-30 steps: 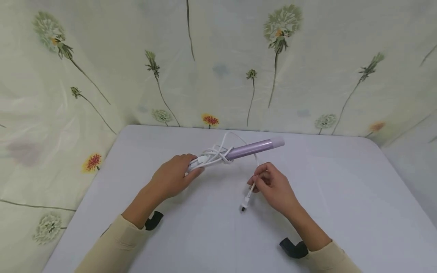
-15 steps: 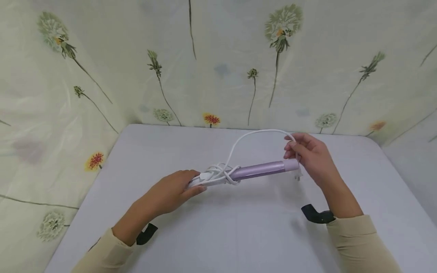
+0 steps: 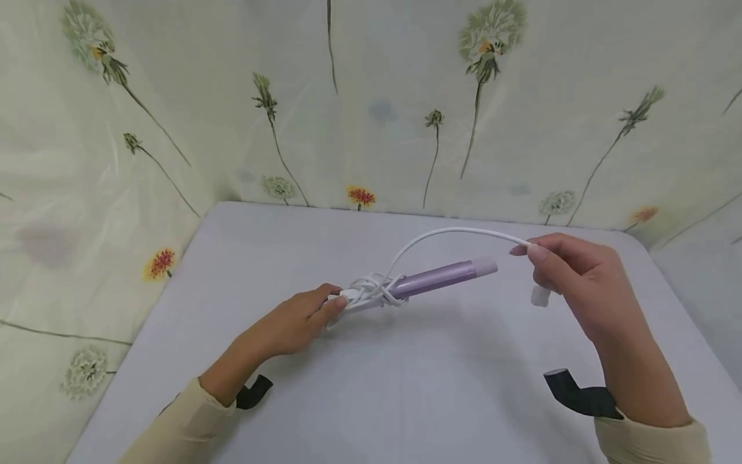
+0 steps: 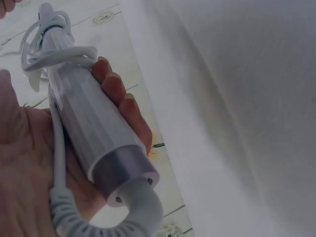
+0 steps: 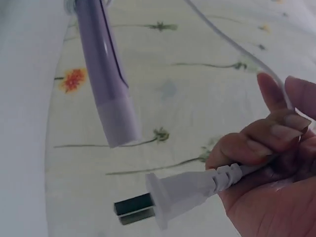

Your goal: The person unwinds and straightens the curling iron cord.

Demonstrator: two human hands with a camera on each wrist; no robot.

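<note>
Mid-frame in the head view, the left hand [image 3: 298, 322] grips the white faceted handle [image 4: 94, 108] of a lilac cylindrical wand [image 3: 435, 278] looped with thin white cord [image 3: 458, 230]; apart, at right, the right hand [image 3: 588, 283] pinches that cord above its white two-pronged plug [image 5: 182, 195].

In the head view, the left hand [image 3: 300, 321] partly hides the white handle [image 4: 94, 108].

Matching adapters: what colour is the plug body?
White; the plug body shows best in the right wrist view.

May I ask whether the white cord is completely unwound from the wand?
No, the head view shows the white cord looped around the wand.
</note>
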